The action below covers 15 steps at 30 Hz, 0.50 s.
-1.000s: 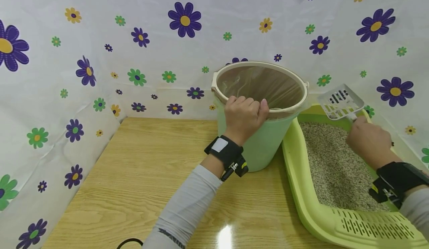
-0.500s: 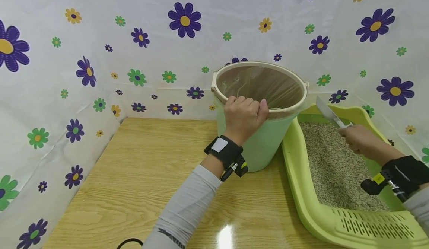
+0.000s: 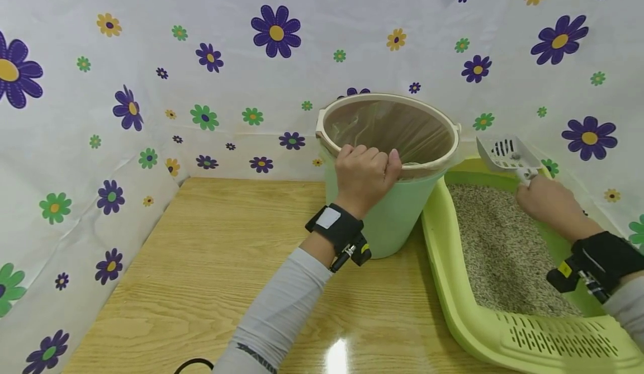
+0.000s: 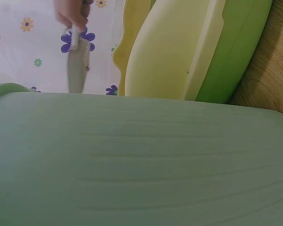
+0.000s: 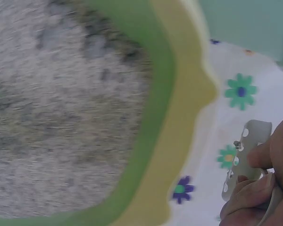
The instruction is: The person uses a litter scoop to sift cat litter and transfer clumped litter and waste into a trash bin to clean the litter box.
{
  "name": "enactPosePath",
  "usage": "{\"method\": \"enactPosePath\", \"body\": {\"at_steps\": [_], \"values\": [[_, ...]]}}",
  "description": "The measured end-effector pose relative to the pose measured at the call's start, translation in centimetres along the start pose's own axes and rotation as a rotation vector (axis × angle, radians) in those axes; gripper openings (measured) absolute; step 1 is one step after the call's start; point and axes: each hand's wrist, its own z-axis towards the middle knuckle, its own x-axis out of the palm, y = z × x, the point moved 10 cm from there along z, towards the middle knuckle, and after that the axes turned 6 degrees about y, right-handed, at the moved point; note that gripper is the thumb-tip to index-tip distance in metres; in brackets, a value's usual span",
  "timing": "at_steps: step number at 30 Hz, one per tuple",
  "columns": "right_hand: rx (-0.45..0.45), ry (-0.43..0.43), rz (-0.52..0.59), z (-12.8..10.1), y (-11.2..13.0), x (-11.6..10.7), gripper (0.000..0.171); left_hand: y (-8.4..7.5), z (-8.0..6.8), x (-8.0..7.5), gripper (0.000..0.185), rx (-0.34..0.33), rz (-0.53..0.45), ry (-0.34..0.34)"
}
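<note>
Above the far end of the litter tray (image 3: 508,337) our right hand (image 3: 545,203) pinches the slotted litter scoop (image 3: 505,153) by its handle; it looks light, stiff plastic. Our left hand (image 3: 366,175) grips the lined bucket's (image 3: 397,223) rim, just beside the tray; open wooden table (image 3: 201,262) lies left

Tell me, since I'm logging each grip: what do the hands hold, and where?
The left hand grips the bin by its rim; the right hand holds the litter scoop by its handle.

Flowered white backdrop (image 3: 151,55) (purple, green, yellow), glossy wooden table (image 3: 201,262)
</note>
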Motion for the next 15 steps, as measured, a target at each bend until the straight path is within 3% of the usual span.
{"method": "enactPosePath", "body": {"at_steps": [8, 11, 15], "values": [[-0.065, -0.166, -0.092, -0.2, 6.8, -6.6, 0.039, 0.3, 0.0, 0.0, 0.05, -0.007, 0.0, 0.006], [-0.137, -0.276, -0.226, -0.7, 10.6, -8.7, 0.032, 0.2, 0.0, 0.0, 0.051, 0.0, -0.004, 0.005], [-0.357, -0.511, -0.552, -2.3, 16.7, -9.9, 0.025, 0.0, 0.0, 0.1, 0.05, -0.001, -0.016, 0.0]]}}
